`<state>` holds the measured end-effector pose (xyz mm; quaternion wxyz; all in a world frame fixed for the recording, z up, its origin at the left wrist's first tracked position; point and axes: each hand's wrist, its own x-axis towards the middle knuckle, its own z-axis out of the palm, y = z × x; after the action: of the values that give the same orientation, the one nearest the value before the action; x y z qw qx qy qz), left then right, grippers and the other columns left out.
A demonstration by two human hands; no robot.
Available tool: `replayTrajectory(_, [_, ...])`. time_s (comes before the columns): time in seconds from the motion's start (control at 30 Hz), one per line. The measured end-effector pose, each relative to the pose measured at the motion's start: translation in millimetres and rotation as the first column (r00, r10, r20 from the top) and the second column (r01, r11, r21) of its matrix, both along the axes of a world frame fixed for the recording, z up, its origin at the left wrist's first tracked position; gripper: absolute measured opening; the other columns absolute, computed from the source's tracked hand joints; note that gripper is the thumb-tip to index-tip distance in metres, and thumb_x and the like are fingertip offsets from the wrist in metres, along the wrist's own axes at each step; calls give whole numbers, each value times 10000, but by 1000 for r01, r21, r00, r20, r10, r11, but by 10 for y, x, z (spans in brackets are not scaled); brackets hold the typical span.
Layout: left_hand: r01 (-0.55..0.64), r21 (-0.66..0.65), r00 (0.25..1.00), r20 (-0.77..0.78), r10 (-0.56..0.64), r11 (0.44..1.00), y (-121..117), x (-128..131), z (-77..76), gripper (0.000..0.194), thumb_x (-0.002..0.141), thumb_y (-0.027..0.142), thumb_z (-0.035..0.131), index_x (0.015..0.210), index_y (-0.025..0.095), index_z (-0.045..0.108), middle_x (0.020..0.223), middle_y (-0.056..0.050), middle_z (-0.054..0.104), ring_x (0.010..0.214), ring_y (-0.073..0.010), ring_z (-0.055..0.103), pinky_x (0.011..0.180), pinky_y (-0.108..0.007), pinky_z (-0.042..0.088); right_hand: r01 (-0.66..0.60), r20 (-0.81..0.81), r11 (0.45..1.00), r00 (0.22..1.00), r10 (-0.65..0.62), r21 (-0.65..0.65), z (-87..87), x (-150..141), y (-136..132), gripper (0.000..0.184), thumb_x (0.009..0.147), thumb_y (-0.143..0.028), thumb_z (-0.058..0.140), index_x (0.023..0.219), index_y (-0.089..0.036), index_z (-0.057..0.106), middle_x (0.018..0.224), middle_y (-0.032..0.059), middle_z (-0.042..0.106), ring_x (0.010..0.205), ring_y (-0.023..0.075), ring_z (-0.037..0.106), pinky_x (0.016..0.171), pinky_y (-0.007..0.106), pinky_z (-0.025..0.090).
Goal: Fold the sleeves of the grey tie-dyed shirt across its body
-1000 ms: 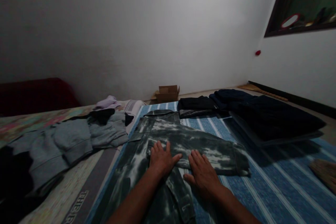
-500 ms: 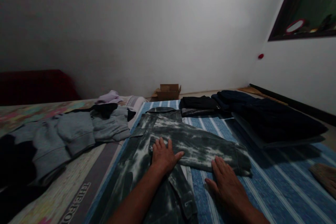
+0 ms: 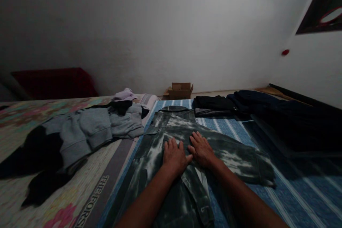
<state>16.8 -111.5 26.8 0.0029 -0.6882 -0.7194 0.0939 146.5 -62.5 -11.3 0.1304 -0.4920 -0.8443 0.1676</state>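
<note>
A dark green and white tie-dye jacket (image 3: 155, 149) lies spread on a blue striped sheet, its collar at the far end. One sleeve (image 3: 229, 149) is laid across the body and sticks out to the right. My left hand (image 3: 175, 156) rests flat on the jacket near its middle, fingers stretched. Close beside it, my right hand (image 3: 201, 149) presses flat on the sleeve, fingers extended. Neither hand grips the cloth. Below my hands a cuffed strip of the jacket (image 3: 197, 196) is partly covered by my forearms.
Grey and black clothes (image 3: 96, 124) lie heaped on the left, with a lilac cloth (image 3: 124, 94) behind. Folded black garments (image 3: 213, 103) and a dark navy pile (image 3: 294, 121) sit on the right. An open cardboard box (image 3: 180, 91) stands by the wall.
My right hand has moved left and forward along the sleeve, from near its cuff to beside my left hand. My left hand stays on the jacket. The view has turned slightly left.
</note>
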Motion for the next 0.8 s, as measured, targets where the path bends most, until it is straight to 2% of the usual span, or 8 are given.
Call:
replayTrajectory(0.13, [-11,24,1000,17,11,1000,-84,-68,67,858,849,678,362,1388,14,429,1456,-269,364,1383,-379,273,1116,-503,162,0,32,999,999,2,-43,-78,29,-33,614,957,-469,331,1467,-128,324,1569,102,155,1447,255,56,1147,452,136])
replayTrajectory(0.3, [-21,52,999,29,19,998,-119,-100,61,855,839,659,393,1362,-15,450,1443,-271,383,1373,-376,292,1110,-497,193,17,101,999,995,-12,-40,52,-52,-9,602,945,-437,361,1451,-112,346,1561,129,189,1443,273,100,1139,467,134])
replayTrajectory(0.47, [-31,71,998,49,27,997,-120,-123,8,798,833,613,425,1382,35,448,1462,-261,359,1398,-381,235,1111,-509,169,-82,66,996,995,80,38,168,-341,156,531,956,-376,357,1419,-116,388,1538,138,265,1433,264,151,1142,456,136])
replayTrajectory(0.6, [-41,84,997,64,36,996,-118,-134,-6,810,806,623,463,1404,79,434,1452,-259,378,1400,-391,227,1104,-512,174,-144,90,989,986,141,32,101,-515,292,532,967,-363,329,1435,-114,365,1538,134,266,1433,262,153,1146,448,122])
replayTrajectory(0.8, [-42,82,997,71,36,996,-118,-150,-32,846,799,673,451,1406,83,434,1437,-271,393,1384,-397,262,1101,-521,167,-71,124,994,990,60,84,-23,-532,392,669,956,-529,277,1461,-93,328,1543,156,238,1432,310,124,1138,467,110])
